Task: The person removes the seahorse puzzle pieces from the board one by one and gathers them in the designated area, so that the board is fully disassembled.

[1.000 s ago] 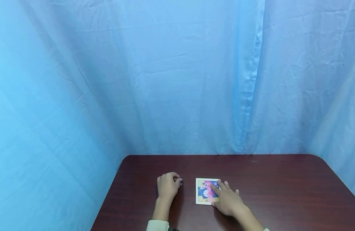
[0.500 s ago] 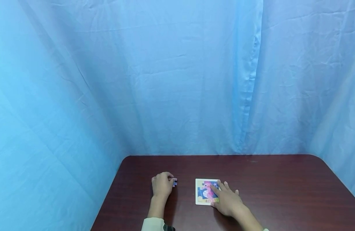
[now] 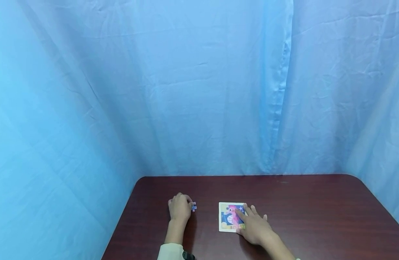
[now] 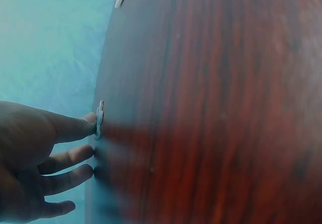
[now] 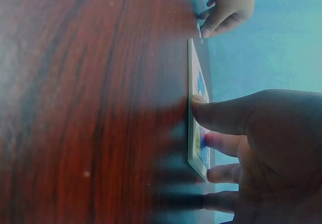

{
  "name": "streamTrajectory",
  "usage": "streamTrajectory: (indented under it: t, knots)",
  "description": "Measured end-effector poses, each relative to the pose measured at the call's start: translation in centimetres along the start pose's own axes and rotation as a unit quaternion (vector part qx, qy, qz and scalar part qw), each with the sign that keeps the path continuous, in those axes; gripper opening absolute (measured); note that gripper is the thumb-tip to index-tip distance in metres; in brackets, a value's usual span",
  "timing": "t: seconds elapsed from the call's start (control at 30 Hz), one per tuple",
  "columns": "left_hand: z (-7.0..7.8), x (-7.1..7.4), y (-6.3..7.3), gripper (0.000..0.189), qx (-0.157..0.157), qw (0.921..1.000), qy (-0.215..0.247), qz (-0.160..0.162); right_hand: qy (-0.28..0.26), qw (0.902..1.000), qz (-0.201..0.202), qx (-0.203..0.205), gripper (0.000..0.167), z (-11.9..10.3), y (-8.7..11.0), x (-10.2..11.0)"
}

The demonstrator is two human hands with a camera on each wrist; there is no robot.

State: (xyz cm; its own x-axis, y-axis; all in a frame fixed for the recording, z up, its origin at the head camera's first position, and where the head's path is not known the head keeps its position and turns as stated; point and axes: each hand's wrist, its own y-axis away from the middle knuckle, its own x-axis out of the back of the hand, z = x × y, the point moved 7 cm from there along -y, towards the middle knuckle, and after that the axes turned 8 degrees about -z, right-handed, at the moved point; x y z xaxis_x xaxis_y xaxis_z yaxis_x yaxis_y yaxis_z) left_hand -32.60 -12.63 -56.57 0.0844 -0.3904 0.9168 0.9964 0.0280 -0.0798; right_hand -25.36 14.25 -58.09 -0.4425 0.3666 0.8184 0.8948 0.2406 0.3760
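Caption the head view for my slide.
Right hand resting on a white-framed picture, left hand touching a small jigsaw piece.

Left hand [image 3: 180,208] farther left, puzzle piece [image 3: 194,207] moved along, perhaps tilted differently

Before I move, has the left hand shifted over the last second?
Yes: in the head view, the left hand, pinching a small piece, has moved left, closer to the left edge of the table.
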Motion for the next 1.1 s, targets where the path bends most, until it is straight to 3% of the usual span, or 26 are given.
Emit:
streamTrajectory:
  t: [0.4, 0.63, 0.8, 1.1]
  knots:
    - [-0.3, 0.1, -0.2, 0.008, -0.008, 0.9998, -0.005, 0.019, 0.000, 1.0000, -0.005, 0.001, 0.067, -0.3, 0.1, 0.0]
    - [0.0, 0.5, 0.3, 0.014, -0.012, 0.9993, 0.014, 0.032, -0.001, 1.0000, -0.002, 0.002, 0.067, -0.4, 0.3, 0.0]
    - [1.1, 0.6, 0.9, 0.024, -0.025, 0.9990, 0.029, 0.020, 0.000, 1.0000, -0.004, -0.004, 0.066, 0.0, 0.3, -0.2]
    - [4.0, 0.7, 2.0, 0.038, -0.088, 0.9953, 0.038, -0.007, 0.006, 1.0000, -0.004, -0.001, 0.067, -0.1, 0.4, 0.0]
